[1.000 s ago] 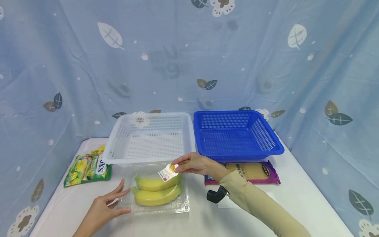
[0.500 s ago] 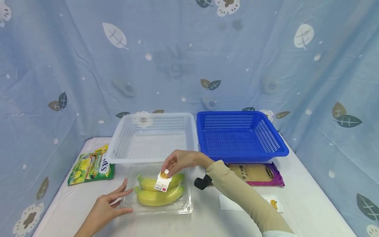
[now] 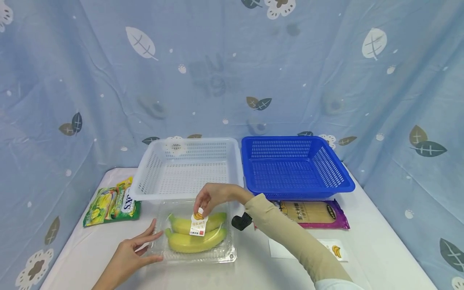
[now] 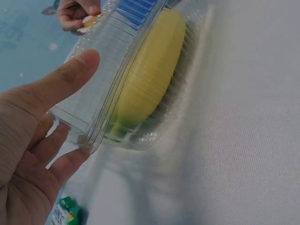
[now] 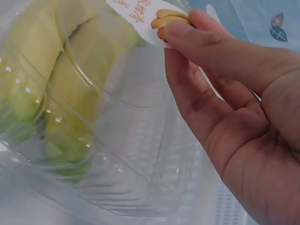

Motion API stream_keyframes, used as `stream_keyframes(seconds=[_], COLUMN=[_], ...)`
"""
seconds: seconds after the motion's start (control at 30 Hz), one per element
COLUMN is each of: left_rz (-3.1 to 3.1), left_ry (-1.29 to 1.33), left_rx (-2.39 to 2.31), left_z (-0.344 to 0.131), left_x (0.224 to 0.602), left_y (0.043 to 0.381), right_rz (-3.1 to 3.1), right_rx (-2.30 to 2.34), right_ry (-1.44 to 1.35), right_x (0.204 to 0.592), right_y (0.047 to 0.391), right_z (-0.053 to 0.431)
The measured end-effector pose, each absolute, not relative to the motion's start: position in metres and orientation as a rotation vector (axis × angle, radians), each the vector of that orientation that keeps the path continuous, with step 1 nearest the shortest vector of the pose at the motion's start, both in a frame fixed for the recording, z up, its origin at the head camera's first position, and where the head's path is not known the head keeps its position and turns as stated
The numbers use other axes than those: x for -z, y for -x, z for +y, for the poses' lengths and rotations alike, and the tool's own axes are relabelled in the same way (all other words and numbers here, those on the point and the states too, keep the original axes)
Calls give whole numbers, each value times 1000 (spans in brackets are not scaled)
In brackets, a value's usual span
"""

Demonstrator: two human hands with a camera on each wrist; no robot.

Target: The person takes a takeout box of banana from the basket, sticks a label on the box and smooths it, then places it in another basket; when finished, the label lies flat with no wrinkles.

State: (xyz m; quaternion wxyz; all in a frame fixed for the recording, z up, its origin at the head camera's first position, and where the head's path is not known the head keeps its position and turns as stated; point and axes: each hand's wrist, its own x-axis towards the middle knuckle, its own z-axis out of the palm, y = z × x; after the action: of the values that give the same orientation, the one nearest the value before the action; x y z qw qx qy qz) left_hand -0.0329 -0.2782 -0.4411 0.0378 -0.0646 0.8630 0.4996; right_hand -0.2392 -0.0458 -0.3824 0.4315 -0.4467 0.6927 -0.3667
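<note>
A clear plastic clamshell box [image 3: 217,259] lies on the white table, and two yellow bananas [image 3: 197,243] show through its lid. My left hand [image 3: 127,253] grips the box's left side; in the left wrist view the thumb lies on the lid and the fingers come round the edge. Over the lid, my right hand [image 3: 215,197] pinches a white sticker label [image 3: 197,227] by its top, where bananas are printed. The label hangs upright in front of the rear banana, its orange lettering and small red square facing me. In the right wrist view thumb and fingers hold the label [image 5: 140,18] close above the lid.
Behind the box stands a white basket [image 3: 186,196], with a blue basket [image 3: 297,194] to its right. A spaghetti pack [image 3: 308,211] lies before the blue one. Sticker backing paper [image 3: 330,243] with another banana label lies under the right forearm. Green snack bags [image 3: 108,205] lie at left.
My right hand has moved left and down towards the lid, turning the label from slanted to upright. The left hand stays on the box's side.
</note>
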Motion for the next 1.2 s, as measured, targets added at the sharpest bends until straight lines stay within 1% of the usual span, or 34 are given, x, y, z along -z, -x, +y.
stream_keyframes(seconds=[0.23,0.47,0.8,0.93,1.0,1.1,1.2], left_rz=[2657,2668,2660,2639,2633,2632,2637], left_ry=[191,162,179,172,176,188,209], left_rx=[-1531,-1536,-1537,-1548,-1547,-1538,-1537], left_z=[-278,-279,-279,-279,-279,-279,-278], left_x=[441,441,440,440,441,441,441], left_y=[33,33,33,34,34,34,33], right_rz=[1814,1951,2120,2228,2247,2188,2124], right_rx=[869,767,666,729,912,1199,1348], right_ry=[1172,1357,1501,1558,1495,1302,1101], right_x=[383,383,387,390,393,400,407], right_y=[234,228,213,207,201,194,189], right_z=[-49,-50,-46,-41,-39,-36,-35])
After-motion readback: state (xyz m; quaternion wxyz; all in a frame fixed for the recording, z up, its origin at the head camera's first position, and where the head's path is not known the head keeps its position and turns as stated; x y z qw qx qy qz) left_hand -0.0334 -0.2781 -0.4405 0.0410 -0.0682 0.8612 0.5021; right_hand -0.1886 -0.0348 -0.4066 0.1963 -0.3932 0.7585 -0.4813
